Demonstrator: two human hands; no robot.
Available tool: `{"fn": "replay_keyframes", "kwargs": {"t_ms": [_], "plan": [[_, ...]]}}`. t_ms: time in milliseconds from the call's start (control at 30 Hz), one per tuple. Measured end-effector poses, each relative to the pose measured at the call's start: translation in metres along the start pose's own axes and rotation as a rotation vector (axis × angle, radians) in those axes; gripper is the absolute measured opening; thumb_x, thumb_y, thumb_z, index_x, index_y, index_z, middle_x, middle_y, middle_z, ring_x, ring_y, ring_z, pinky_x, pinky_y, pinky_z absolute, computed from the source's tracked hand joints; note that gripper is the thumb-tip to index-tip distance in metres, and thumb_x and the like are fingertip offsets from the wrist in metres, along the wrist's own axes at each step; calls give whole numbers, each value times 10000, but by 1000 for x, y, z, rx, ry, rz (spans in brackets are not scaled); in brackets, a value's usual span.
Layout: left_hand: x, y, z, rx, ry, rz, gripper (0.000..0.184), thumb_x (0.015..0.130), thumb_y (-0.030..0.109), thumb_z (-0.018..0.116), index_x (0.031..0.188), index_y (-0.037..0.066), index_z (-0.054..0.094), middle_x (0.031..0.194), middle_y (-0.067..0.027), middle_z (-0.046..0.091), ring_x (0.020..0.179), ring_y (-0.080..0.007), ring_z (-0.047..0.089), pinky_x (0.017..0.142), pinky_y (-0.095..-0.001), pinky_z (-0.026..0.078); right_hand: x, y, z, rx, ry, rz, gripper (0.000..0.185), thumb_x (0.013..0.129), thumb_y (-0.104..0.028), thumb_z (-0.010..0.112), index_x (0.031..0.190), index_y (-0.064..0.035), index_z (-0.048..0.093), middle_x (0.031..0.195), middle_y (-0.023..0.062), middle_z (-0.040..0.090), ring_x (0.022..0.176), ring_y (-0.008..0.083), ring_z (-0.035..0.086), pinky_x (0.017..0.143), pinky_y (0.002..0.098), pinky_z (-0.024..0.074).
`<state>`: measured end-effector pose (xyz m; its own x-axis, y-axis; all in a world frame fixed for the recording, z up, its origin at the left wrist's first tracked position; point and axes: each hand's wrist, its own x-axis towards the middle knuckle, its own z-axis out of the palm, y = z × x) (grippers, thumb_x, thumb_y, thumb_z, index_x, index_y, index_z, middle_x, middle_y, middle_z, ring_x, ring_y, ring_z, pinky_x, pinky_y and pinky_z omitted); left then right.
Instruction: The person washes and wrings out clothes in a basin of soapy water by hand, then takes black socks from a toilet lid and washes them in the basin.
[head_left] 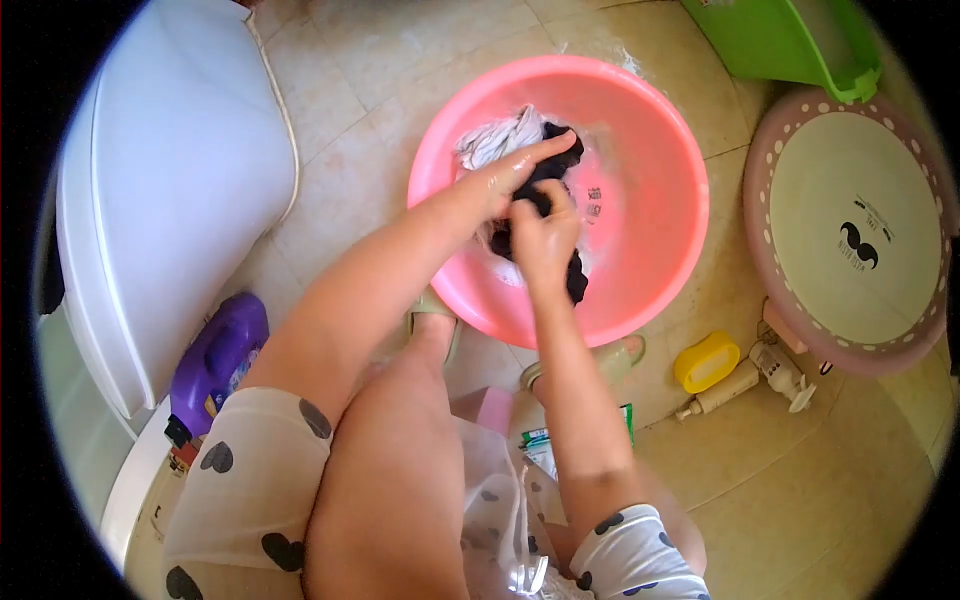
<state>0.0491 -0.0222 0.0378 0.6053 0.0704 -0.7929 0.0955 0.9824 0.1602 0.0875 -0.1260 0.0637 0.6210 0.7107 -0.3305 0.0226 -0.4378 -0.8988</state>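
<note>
A wet black cloth (546, 184) is bunched between my hands inside a pink plastic basin (665, 225). My left hand (512, 182) grips its upper part, thumb stretched along the fabric. Lower down, my right hand (545, 238) is closed on the same cloth with curled fingers, slightly blurred. Part of the black fabric hangs below my right hand towards the near side of the basin. Beyond my left hand lies a crumpled white cloth (500, 138) in the basin. Suds cling to my left hand and the basin floor.
Left stand a white tub (180, 150) and a purple bottle (220, 355). To the right are a second basin (850, 240) leaning upright, a green container (770, 45), a yellow oval object (706, 362) and a white pump bottle (780, 372). A packet (540, 455) lies between my feet.
</note>
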Motion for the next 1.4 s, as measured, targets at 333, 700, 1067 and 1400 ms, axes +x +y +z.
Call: {"fn": "replay_keyframes", "kwargs": {"t_ms": [333,700,1067,1400], "plan": [[28,-48,-1,-96,-177,97,246,914,285,514,1006,74,598,916,-43,645,821,-154,627,741,-322,531,66,11,-44,-584,372,-363,200,764,-212,625,657,-47,589,648,108,589,577,320,568,565,422,460],[1,-14,3,-63,-74,166,518,759,537,671,1023,104,566,980,-69,602,869,-191,576,753,-361,471,19,24,-4,-113,95,39,238,689,-95,604,911,-10,602,915,191,615,888,369,585,801,414,459],[11,-41,4,-24,-132,49,328,907,357,525,1021,56,592,988,-84,647,821,-185,631,737,-326,523,60,9,-45,-668,368,-261,243,744,-299,621,737,-58,658,699,167,635,664,347,613,640,434,484],[3,-23,-7,-23,-96,240,562,829,470,626,1245,114,501,1170,-98,575,1046,-216,556,935,-414,423,12,36,-12,-38,128,233,420,677,-55,594,1081,52,562,903,203,647,864,296,634,804,382,475]]}}
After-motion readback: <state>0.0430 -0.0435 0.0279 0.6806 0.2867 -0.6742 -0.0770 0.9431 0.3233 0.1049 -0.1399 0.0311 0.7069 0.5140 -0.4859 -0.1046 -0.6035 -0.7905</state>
